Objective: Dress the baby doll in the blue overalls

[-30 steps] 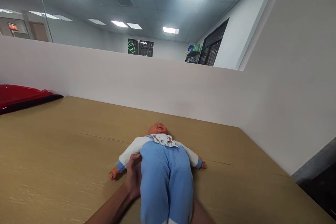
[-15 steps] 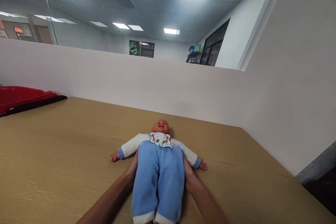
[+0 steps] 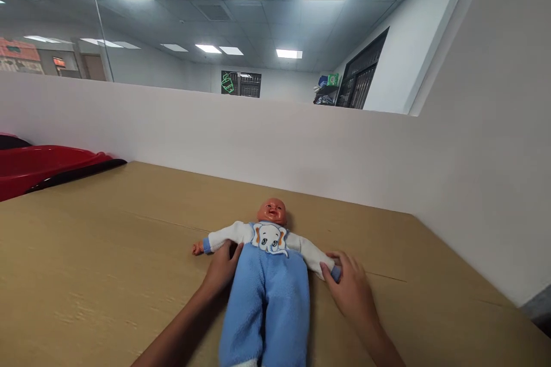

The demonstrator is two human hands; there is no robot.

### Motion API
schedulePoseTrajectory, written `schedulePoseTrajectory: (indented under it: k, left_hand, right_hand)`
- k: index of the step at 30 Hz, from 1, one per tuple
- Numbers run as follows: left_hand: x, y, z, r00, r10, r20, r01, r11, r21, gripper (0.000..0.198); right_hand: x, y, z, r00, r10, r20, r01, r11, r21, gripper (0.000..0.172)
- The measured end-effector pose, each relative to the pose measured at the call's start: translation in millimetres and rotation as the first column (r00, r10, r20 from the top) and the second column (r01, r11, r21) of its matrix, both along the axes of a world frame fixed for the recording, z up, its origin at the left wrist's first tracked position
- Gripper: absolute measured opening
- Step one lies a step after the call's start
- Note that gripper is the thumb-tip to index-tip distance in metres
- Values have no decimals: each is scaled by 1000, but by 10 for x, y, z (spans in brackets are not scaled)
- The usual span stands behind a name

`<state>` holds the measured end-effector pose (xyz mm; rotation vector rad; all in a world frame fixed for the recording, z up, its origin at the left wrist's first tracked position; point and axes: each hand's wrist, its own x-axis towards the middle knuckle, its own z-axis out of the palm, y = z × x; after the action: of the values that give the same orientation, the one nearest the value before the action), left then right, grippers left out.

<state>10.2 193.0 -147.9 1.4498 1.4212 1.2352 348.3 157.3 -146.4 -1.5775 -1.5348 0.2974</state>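
A baby doll (image 3: 266,292) lies on its back, with its head away from me and its arms spread. It wears blue fleece trousers and a white top with blue cuffs and an elephant face (image 3: 270,239) on the chest. My left hand (image 3: 222,266) rests against the doll's side at the waist, below its sleeve, thumb and fingers apart; some fingertips are hidden. Around the cuff of the doll's sleeve (image 3: 316,258) on the right, my right hand (image 3: 348,284) is closed, hiding the doll's small hand. The lower ends of the legs run out of view.
The doll lies on a tan wooden-looking surface (image 3: 129,275) with seams and scuffs. Behind it stands a low white wall (image 3: 241,137) with glass above. A red plastic basin-like object (image 3: 51,163) with a black edge sits at the far left.
Both hands have come out from beneath the doll's sides. My right hand has moved right onto the sleeve's cuff. My left hand now shows beside the waist. The view has shifted slightly left.
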Motion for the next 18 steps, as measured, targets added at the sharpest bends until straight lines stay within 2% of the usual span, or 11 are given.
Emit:
schedulePoseTrajectory:
  k: [2,4,7,9,10,12,14,16,17,18]
  left_hand:
    - [-63,-13,79,983,33,-182,-26,999,41,33]
    - [-97,-47,183,945,78,-318,-52,995,90,25]
    - [-54,-108,363,877,178,-447,-98,976,195,17]
    - [64,-157,486,827,199,-525,-27,948,317,20]
    - [153,-183,546,811,171,-559,64,925,375,22]
    - [389,-227,657,805,12,-593,307,848,433,32]
    - [685,-238,754,798,-184,-574,488,756,436,58]
    - [1004,-196,838,796,-323,-513,565,701,435,78]
    - [1156,-156,875,807,-391,-443,574,695,433,79]
    - [1295,-109,910,820,-467,-330,571,703,424,72]
  right_hand:
    - [180,-23,-13,996,20,90,-20,1000,3,53]
    - [314,-38,-43,983,122,140,-118,992,-35,64]
    - [414,-58,-43,948,291,130,-278,955,-106,59]
    - [424,-82,42,935,332,122,-318,940,-123,50]
    - [416,-100,120,933,337,124,-322,939,-122,46]
    - [374,-152,348,937,319,145,-306,946,-106,41]
    - [300,-220,657,939,272,209,-261,962,-81,38]
    - [203,-289,1011,911,264,316,-264,963,-43,38]
    - [153,-321,1188,905,236,355,-245,969,-20,37]
    - [104,-348,1355,899,217,380,-228,974,-16,37]
